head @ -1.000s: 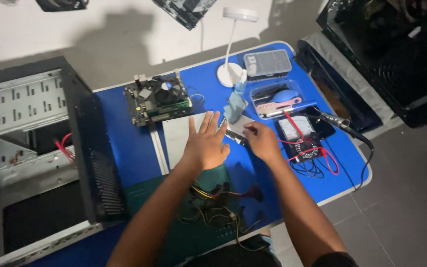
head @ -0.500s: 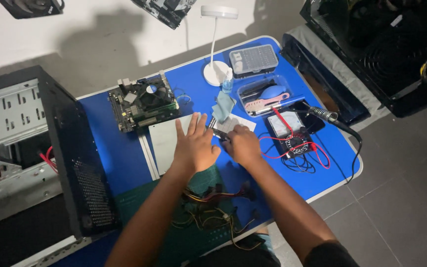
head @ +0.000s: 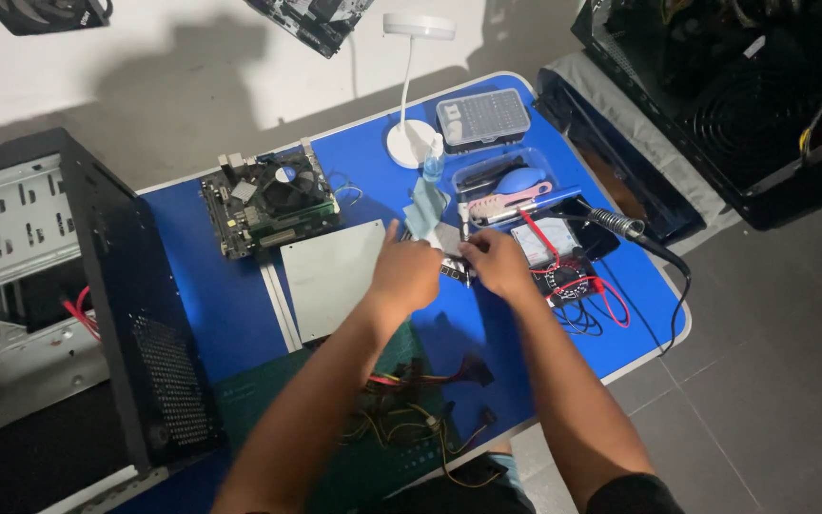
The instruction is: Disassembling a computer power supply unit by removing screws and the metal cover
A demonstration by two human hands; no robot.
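Note:
My left hand (head: 405, 273) and my right hand (head: 493, 263) meet over the middle of the blue table (head: 202, 286). Between them lies a small part with a shiny silver top and a dark body (head: 449, 255). The fingers of my right hand close on its right side. My left hand's fingers are curled onto the lower end of a light blue cloth (head: 426, 205), which drapes over the part. What lies under my palms is hidden.
A motherboard with a fan (head: 271, 197) and a grey metal plate (head: 330, 278) lie to the left. An open black computer case (head: 97, 286) stands further left. Behind and to the right are a white lamp (head: 411, 143), a bit box (head: 483, 118), a clear tool tray (head: 511, 183), a meter with red leads (head: 568, 266) and a soldering iron (head: 620, 225). Loose cables (head: 411, 409) lie near me.
My left hand was spread flat with its fingers apart; now the fingers are curled onto the cloth. Both hands have stayed over the small part.

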